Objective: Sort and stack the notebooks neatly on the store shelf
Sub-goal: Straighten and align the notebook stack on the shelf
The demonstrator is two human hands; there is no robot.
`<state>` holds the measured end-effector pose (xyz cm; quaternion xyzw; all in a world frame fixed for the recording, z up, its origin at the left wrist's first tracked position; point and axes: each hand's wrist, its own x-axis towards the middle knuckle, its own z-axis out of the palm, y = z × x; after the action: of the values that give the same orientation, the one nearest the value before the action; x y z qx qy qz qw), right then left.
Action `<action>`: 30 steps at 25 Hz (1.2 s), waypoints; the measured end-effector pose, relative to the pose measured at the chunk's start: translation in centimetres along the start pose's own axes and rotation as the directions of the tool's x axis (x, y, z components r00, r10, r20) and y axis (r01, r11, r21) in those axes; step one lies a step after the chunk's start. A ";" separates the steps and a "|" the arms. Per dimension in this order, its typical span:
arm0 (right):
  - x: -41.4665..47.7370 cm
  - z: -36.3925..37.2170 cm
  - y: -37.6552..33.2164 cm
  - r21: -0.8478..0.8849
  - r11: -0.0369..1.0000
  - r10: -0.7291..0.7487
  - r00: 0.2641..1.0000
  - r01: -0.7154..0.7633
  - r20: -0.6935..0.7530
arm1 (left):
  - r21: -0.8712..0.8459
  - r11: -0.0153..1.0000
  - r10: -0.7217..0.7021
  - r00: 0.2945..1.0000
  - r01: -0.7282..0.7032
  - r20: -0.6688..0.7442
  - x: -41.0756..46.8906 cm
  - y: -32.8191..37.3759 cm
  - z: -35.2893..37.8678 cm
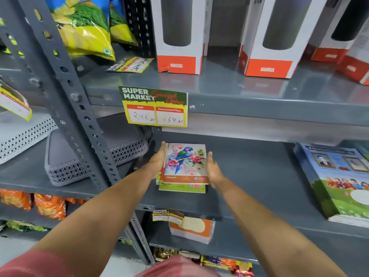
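Note:
A small stack of notebooks lies flat on the grey middle shelf (249,176). The top notebook (185,162) has a parrot and pink flowers on its cover. Under it a green notebook (181,188) juts out toward the shelf's front edge. My left hand (158,160) lies flat against the stack's left side, fingers straight. My right hand (213,170) stands flat beside the stack's right side, close to it or just touching. Neither hand wraps around a notebook. A taller stack of blue-and-green notebooks (339,180) rests on the same shelf at the far right.
A yellow price card (155,108) hangs from the shelf above, just over the stack. Grey perforated baskets (83,156) sit to the left behind a slotted upright post (79,108). White-and-orange bottle boxes (179,37) stand on the upper shelf. Snack packets fill the lower shelves.

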<state>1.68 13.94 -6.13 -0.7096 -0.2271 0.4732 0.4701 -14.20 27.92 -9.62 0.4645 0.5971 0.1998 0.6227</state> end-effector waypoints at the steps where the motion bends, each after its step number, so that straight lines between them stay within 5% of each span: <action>1: -0.5 1.1 -0.1 -0.059 0.998 -0.021 1.000 0.021 0.004 | 0.001 1.000 -0.015 1.000 0.015 -0.006 1.9 -0.6 -0.4; 4: -1.2 2.0 -0.6 -0.154 0.987 -0.047 0.998 0.041 -0.035 | -0.031 0.999 -0.028 0.999 0.029 0.023 -1.9 0.9 -0.3; 7: -2.1 1.4 -0.8 -0.299 0.948 -0.095 0.992 0.114 0.078 | 0.001 1.000 0.020 0.994 -0.021 0.108 -7.4 3.0 -0.3; 9: -2.5 0.9 -0.3 -0.614 0.730 -0.262 0.953 0.300 0.155 | 0.265 0.956 0.101 0.990 -0.125 0.100 -8.3 2.7 -0.8; 11: -2.8 0.7 0.1 -0.804 0.458 -0.333 0.911 0.380 0.242 | 0.642 0.726 0.230 0.967 -0.248 0.114 -9.3 1.8 -1.8; 12: -2.9 0.4 0.4 -0.819 0.418 -0.316 0.908 0.393 0.275 | 0.763 0.574 0.262 0.950 -0.297 0.172 -9.7 1.0 -1.9; 14: -3.0 -0.2 1.2 -0.809 0.441 -0.250 0.919 0.389 0.305 | 0.852 0.377 0.275 0.922 -0.363 0.271 -10.6 -0.3 -1.9; 16: -3.0 -0.3 2.0 -0.795 0.478 -0.223 0.927 0.374 0.302 | 0.886 0.293 0.279 0.919 -0.359 0.280 -10.4 -1.0 -1.7; 22: -3.0 0.5 1.9 -0.722 0.595 -0.279 0.933 0.353 0.226 | 0.903 0.288 0.359 0.910 -0.319 0.207 -9.5 -1.0 -1.1; 30: -2.8 0.7 0.9 -0.762 0.568 -0.292 0.942 0.311 0.167 | 0.915 0.292 0.410 0.901 -0.279 0.143 -9.3 -0.2 -0.5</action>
<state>-0.35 11.71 -5.73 -0.7875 -0.5318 0.2489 0.1875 -16.65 20.54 -4.57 0.8342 0.5266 -0.0097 0.1633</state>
